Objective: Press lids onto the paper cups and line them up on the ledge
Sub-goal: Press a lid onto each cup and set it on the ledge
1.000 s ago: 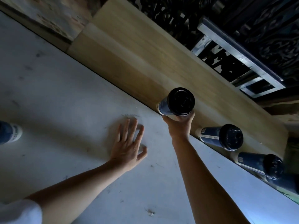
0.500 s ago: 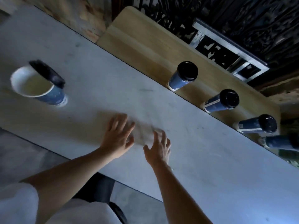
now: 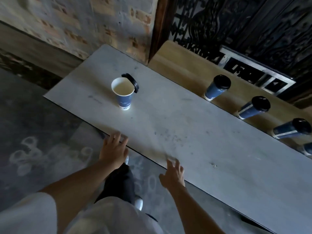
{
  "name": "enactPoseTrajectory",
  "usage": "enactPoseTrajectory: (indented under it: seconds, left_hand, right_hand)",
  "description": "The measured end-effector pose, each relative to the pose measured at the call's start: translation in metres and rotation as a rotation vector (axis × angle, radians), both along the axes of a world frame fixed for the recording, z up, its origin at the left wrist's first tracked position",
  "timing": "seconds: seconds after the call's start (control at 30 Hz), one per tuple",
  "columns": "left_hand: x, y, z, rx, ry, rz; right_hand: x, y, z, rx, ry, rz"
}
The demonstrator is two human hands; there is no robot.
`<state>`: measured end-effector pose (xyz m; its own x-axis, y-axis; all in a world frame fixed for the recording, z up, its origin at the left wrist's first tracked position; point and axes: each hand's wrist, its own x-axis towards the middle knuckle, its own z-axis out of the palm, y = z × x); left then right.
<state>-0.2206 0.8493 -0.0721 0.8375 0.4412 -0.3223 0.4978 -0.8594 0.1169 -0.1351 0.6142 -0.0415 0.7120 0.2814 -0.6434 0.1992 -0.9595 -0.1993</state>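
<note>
An open blue paper cup (image 3: 124, 94) stands on the grey table (image 3: 194, 141) toward its far left end, with a black lid (image 3: 132, 81) leaning against its rim behind it. Three lidded blue cups (image 3: 217, 86) (image 3: 253, 108) (image 3: 292, 130) stand in a row on the wooden ledge (image 3: 182, 59), and part of one more cup (image 3: 307, 148) shows at the right edge. My left hand (image 3: 114, 150) hovers at the table's near edge, fingers spread, holding nothing. My right hand (image 3: 172, 174) is also empty and spread, just off the near edge.
A brick wall (image 3: 84, 22) rises behind the table's left end. Dark ornate metal grillwork (image 3: 253, 22) stands behind the ledge. Below the table edge lie the grey floor (image 3: 33, 132) and my dark shoe (image 3: 121, 179).
My right hand let go of the lidded cup on the ledge and both hands drew back to the near table edge. The view swung left, bringing the open cup into sight.
</note>
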Motion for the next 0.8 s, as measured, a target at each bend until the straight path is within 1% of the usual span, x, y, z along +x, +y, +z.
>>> enactPoseTrajectory:
  seconds: [0.17,0.37,0.5,0.57,0.63,0.7,0.73,0.8]
  left_hand:
    - [-0.012,0.067,0.002,-0.002,0.007,0.061]
    - [0.004,0.155,-0.006,-0.037,0.045,0.041]
    - [0.027,0.191,-0.008,-0.073,0.037,-0.016]
    - [0.042,0.2,-0.003,-0.111,0.019,-0.045]
    - [0.059,0.202,0.005,-0.197,-0.043,-0.058]
    - [0.075,0.202,0.016,-0.373,-0.136,-0.052]
    - [0.082,0.202,0.021,-0.455,-0.186,-0.049]
    - [0.088,0.203,0.029,-0.591,-0.273,-0.038]
  right_hand:
    - [0.003,0.064,0.001,0.028,-0.004,0.06]
    - [0.027,0.167,-0.003,0.009,-0.012,-0.036]
    - [0.043,0.215,-0.006,-0.01,0.055,-0.064]
    - [0.05,0.23,-0.001,0.025,0.121,-0.106]
    - [0.062,0.238,0.009,0.088,0.129,-0.24]
    - [0.086,0.244,0.021,0.165,0.104,-0.487]
    - [0.101,0.245,0.028,0.232,0.104,-0.625]
    - [0.125,0.248,0.044,0.447,0.151,-0.899]
